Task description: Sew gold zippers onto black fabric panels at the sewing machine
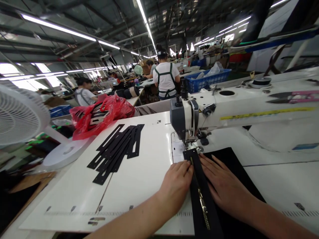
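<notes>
A long black strip with a brass-coloured zipper along its middle lies lengthwise in front of the sewing machine. The strip's far end is by the needle area. My left hand is closed over the strip's left edge, its fingers bent and pressed together near the zipper's upper part. With fingers stretched out, my right hand lies flat along the right edge. Under that hand spreads a larger black fabric panel. What lies beneath my left fingertips is hidden.
A fanned pile of black slotted pieces lies left on the white table. Behind it is a red plastic bag; a white fan stands far left. Pink-handled snips rest on the machine arm. Several people work beyond.
</notes>
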Available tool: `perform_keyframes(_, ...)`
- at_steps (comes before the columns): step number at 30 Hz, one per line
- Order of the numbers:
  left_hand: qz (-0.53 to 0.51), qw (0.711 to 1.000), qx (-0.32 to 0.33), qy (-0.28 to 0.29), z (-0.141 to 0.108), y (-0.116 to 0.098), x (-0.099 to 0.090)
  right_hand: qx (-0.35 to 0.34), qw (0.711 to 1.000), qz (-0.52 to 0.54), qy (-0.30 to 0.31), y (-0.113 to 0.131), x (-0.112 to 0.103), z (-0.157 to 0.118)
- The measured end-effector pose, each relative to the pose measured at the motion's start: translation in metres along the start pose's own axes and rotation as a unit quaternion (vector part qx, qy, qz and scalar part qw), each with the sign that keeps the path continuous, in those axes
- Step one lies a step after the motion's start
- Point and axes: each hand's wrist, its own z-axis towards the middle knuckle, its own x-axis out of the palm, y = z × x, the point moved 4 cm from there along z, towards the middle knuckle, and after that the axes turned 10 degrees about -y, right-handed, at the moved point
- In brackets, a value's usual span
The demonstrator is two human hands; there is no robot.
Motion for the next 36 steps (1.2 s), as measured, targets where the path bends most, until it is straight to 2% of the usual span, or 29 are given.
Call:
perform_keyframes(3, -0.006, 1.000, -0.003, 0.011, 0.002, 0.006, 0.000, 0.011, 1.000, 0.008, -0.002, 0.001, 0.000, 0.000)
perform_keyframes(7, 0.001, 0.999, 0.042, 0.006, -0.003, 0.011, 0.003, 0.037, 0.999, 0.005, 0.000, 0.002, 0.001, 0.002)
perform_keyframes(12, 0.029, 0.998, 0.060, -0.023, -0.008, 0.018, 0.010, 0.070, 0.996, 0.039, 0.046, 0.005, -0.003, 0.005)
perform_keyframes(21, 0.022, 0.996, 0.084, -0.027, -0.015, 0.027, 0.013, 0.137, 0.979, 0.129, 0.080, 0.003, -0.006, 0.006)
perform_keyframes(25, 0.010, 0.996, 0.069, -0.047, -0.023, 0.032, 0.018, 0.138, 0.976, 0.145, 0.084, 0.003, -0.008, 0.007)
perform_keyframes(29, 0.026, 0.995, 0.090, -0.024, -0.018, 0.029, 0.016, 0.135, 0.979, 0.136, 0.072, 0.003, -0.007, 0.007)
perform_keyframes(32, 0.030, 0.994, 0.103, -0.015, -0.011, 0.023, 0.011, 0.108, 0.986, 0.111, 0.062, 0.004, -0.007, 0.005)
perform_keyframes(36, -0.002, 0.998, 0.065, -0.022, -0.008, 0.018, 0.009, 0.057, 0.996, 0.050, 0.043, 0.007, -0.005, 0.002)
